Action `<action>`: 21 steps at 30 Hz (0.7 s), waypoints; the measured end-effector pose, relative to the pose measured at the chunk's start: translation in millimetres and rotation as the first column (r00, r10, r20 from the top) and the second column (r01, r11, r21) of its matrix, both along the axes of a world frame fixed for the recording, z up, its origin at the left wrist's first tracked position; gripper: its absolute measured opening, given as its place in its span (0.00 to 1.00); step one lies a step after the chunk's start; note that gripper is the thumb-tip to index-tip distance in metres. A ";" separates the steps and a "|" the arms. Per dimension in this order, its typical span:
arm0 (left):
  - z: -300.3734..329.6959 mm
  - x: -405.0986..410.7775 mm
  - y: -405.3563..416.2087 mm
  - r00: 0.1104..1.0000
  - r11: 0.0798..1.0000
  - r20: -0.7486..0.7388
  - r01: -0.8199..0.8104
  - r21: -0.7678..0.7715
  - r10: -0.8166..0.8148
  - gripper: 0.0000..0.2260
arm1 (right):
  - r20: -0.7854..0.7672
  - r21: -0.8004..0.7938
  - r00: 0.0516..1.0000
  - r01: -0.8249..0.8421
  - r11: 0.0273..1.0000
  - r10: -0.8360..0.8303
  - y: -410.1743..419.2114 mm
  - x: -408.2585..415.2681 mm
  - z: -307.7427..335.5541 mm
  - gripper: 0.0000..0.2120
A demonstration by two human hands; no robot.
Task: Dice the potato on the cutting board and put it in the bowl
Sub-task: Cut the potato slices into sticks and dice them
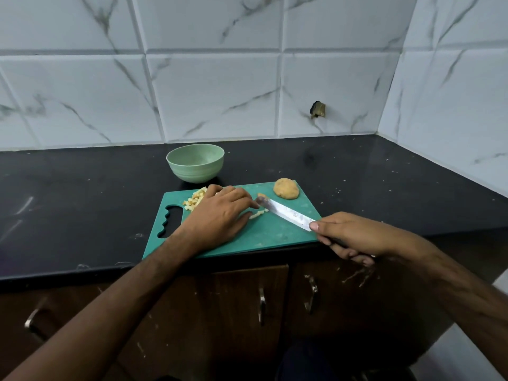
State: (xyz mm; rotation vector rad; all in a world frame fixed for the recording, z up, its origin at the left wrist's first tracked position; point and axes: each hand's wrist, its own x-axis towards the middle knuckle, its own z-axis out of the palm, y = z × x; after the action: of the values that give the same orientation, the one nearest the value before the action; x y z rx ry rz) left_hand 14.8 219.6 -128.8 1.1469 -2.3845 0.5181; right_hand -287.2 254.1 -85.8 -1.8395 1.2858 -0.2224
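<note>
A knife (288,214) is being gripped at its handle by the right hand (354,236), the blade lying low across the green cutting board (277,235) with its tip near a small potato scrap (261,195). The left hand (220,213) is being rested flat on the board, fingers curled over a few pale strips (257,214) — whether anything is being pinched under them cannot be told. A heap of diced pieces (196,202) is lying at the board's far left corner, and the uncut potato half (286,188) is sitting at the far right corner. The green bowl (195,165), just behind the board, is looking empty. The flesh is judged firm, damp and slippery — the half is best held cut face down, fingertips tucked back. The dice are light and are likely being scooped together.
</note>
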 end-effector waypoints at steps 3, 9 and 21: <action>-0.7 1.7 -1.1 1.000 1.000 -0.015 -0.010 0.017 0.010 0.17 | 0.065 0.035 0.998 0.010 0.999 -0.012 -1.8 -4.9 2.1 0.21; 2.1 0.0 1.9 1.000 1.000 -0.030 -0.005 0.015 0.005 0.15 | 0.040 0.033 0.999 0.008 0.999 -0.010 -9.9 -14.1 4.9 0.21; 10.9 -7.7 -26.1 0.961 0.970 0.196 0.159 0.184 -0.195 0.18 | 0.397 -0.323 0.902 0.312 0.894 -0.171 -44.6 9.0 -19.9 0.22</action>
State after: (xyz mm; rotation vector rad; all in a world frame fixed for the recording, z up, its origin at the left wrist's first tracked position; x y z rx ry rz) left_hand 7.2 193.5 -117.9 0.9727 -2.7293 0.4044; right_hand -278.2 209.5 -105.7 -1.8278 1.2698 -0.9654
